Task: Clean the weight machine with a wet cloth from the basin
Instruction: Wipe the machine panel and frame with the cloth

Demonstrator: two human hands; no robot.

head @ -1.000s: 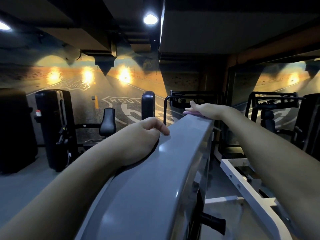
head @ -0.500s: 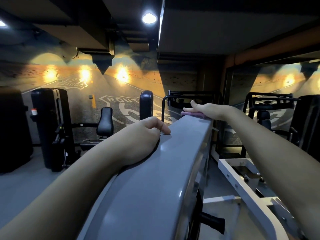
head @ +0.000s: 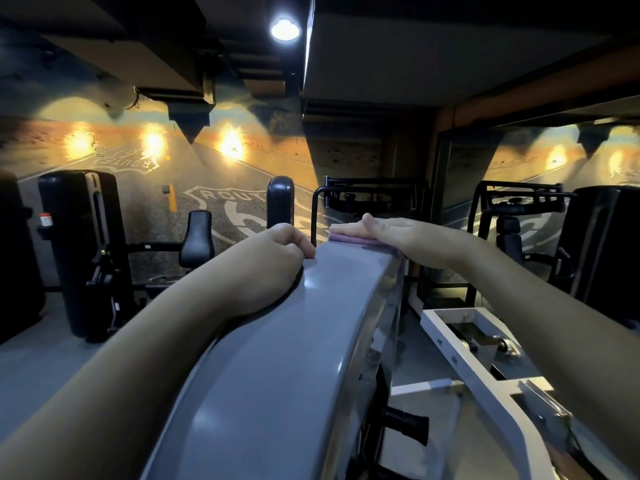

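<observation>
The grey top of the weight machine [head: 287, 348] runs from the bottom of the view away to the middle. At its far end lies a pink-purple cloth [head: 349, 239], pressed flat under my right hand [head: 377, 230], whose fingers are straight. My left hand [head: 273, 258] grips the left edge of the grey top, fingers curled over the edge and thumb on the surface. No basin is in view.
A white metal frame [head: 460, 344] with rollers sits low on the right. Black gym machines stand at left [head: 83, 251], behind [head: 363, 199] and at right [head: 602, 244]. Grey floor shows at the lower left.
My right hand with the cloth has slid slightly nearer along the top. The view has shifted a little. My left hand keeps its place on the edge.
</observation>
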